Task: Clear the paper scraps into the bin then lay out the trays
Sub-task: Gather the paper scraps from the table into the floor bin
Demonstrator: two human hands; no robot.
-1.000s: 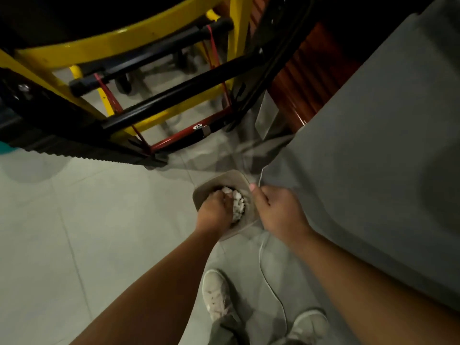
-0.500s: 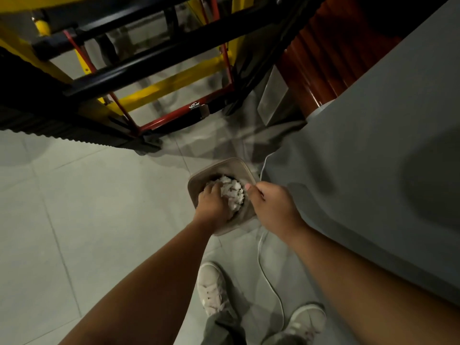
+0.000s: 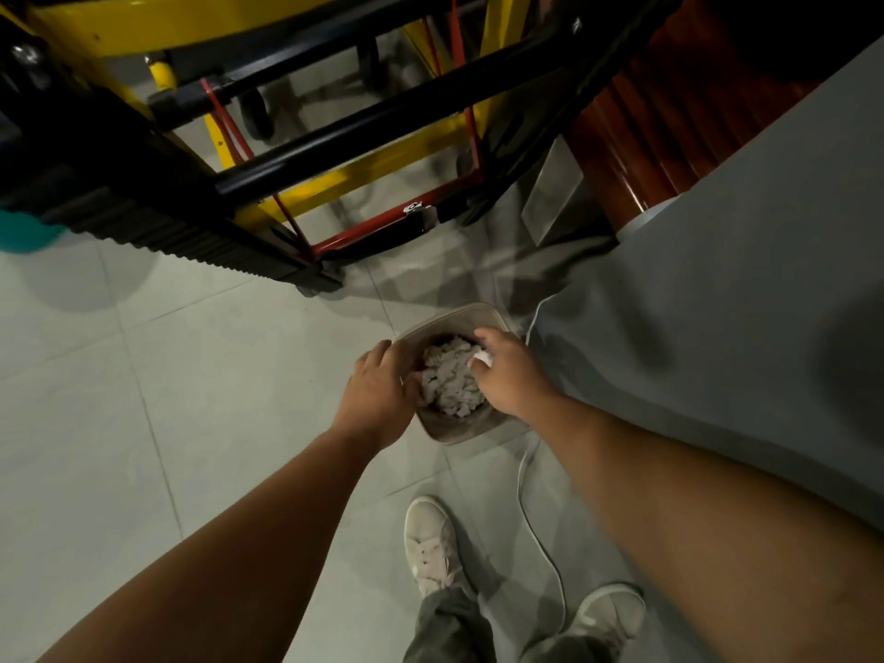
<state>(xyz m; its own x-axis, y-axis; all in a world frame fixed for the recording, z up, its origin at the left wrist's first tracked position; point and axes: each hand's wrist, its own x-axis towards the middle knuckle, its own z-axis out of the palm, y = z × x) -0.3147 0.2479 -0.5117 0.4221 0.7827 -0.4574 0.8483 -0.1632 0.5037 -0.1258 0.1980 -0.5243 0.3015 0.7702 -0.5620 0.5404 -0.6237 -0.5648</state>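
Two bare hands meet over a small tan bin (image 3: 457, 429) that stands on the pale tiled floor (image 3: 191, 399) just right of the frame's centre. It is heaped with white paper scraps (image 3: 452, 378) that reach close to its rim. The left hand (image 3: 378, 394) lies on the bin's left rim with its fingers draped over the edge and its thumb beside the heap; whether it actually grips the rim cannot be told. The right hand (image 3: 509, 378) reaches over the bin's right side, its fingers curled and pinching a white scrap (image 3: 482, 359) just above the heap. The hands are apart, with the pile showing between them. A grey tablecloth (image 3: 741, 327) fills the right of the frame, hanging down just beside the bin. A thin white cable (image 3: 526, 509) runs along the floor from the bin's right side toward the lower edge. Two pale sneakers (image 3: 430, 543) stand at the bottom centre, below the bin. Across the upper left sits a yellow and black metal frame (image 3: 373, 169) with thin red struts, and a teal object (image 3: 24, 236) shows at the left edge. Reddish-brown wood (image 3: 646, 136) appears in the upper right.
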